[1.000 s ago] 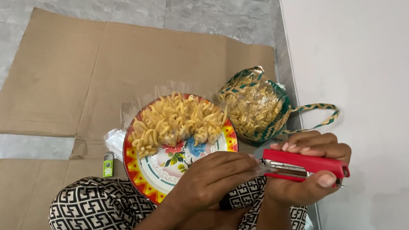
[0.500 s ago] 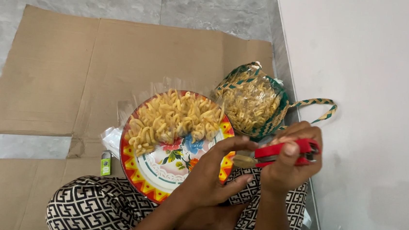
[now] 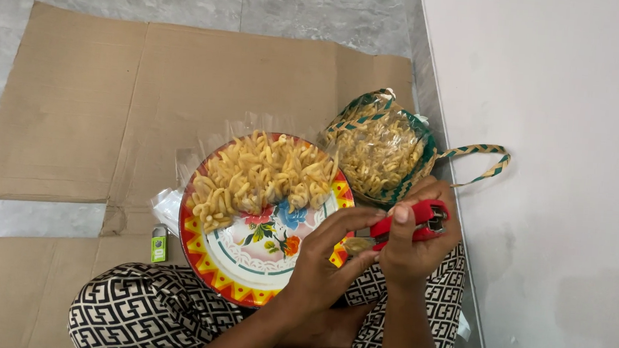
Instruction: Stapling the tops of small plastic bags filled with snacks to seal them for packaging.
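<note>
Flattened cardboard (image 3: 184, 83) covers a grey tiled floor, with a white wall filling the right of the frame. At lower centre, the right hand (image 3: 414, 245) is closed around a red stapler (image 3: 415, 219). The left hand (image 3: 328, 260) reaches in beside it, fingertips pinching at the stapler's front end. Just left sits a flowered plate (image 3: 243, 264) heaped with yellow snacks (image 3: 265, 174). A woven basket (image 3: 381, 154) of bagged snacks stands above the hands. A small green lighter (image 3: 160, 243) lies at lower left.
</note>
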